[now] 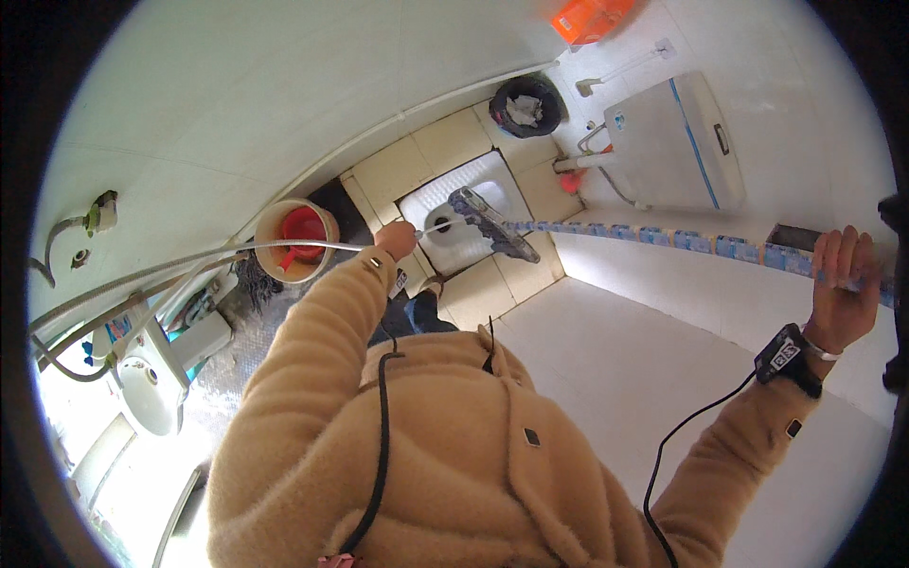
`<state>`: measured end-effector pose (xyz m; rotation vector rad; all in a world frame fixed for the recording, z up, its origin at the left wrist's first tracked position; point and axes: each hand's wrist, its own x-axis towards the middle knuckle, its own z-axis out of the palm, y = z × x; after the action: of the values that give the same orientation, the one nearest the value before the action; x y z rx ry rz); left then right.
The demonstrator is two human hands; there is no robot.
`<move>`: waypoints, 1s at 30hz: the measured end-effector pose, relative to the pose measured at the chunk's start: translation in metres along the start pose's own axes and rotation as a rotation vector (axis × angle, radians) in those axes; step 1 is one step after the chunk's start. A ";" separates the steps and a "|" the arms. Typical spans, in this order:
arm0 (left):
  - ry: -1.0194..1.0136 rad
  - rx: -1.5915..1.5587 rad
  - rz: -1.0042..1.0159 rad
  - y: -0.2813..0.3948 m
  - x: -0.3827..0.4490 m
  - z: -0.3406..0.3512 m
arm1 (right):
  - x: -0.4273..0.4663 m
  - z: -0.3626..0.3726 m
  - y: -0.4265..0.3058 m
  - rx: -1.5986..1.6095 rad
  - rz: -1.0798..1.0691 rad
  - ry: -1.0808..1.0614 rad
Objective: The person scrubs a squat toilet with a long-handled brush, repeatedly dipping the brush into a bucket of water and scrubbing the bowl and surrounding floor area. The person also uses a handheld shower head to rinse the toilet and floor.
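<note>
My left hand (396, 240) grips the end of a silver flexible hose (305, 243), and a thin stream of water (440, 226) runs from it towards a flat mop head (493, 226). That head has a ragged grey pad and is over the white squat toilet (461, 248), partly covering its basin. At the right, my right hand (844, 280) is wrapped around the upper part of the mop handle (682, 240), which has a blue patterned covering. The handle's far end runs out to the picture's rim.
A pale bucket (264, 250) with a red dipper (307, 234) stands left of the toilet. Beyond are a lined waste bin (524, 106), a wall cistern (671, 149) and an orange bag (593, 20). A washbasin (150, 405) and wall tap (101, 213) are at the left.
</note>
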<state>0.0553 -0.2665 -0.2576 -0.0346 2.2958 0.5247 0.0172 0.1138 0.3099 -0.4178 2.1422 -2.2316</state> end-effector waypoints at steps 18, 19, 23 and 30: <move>0.015 0.028 0.092 -0.041 0.002 0.000 | 0.010 0.007 0.001 -0.079 -0.229 0.089; 0.020 0.000 0.108 -0.041 0.000 0.001 | 0.010 0.008 0.000 -0.051 -0.222 0.053; 0.095 -0.036 0.189 -0.033 -0.004 0.004 | 0.014 0.014 0.001 -0.059 -0.177 0.074; 0.093 -0.086 0.231 -0.015 -0.005 -0.001 | 0.020 0.029 0.006 0.021 -0.147 -0.116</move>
<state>0.0604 -0.2816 -0.2588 0.1688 2.3805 0.7546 0.0025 0.0807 0.3083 -0.7082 2.0911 -2.2386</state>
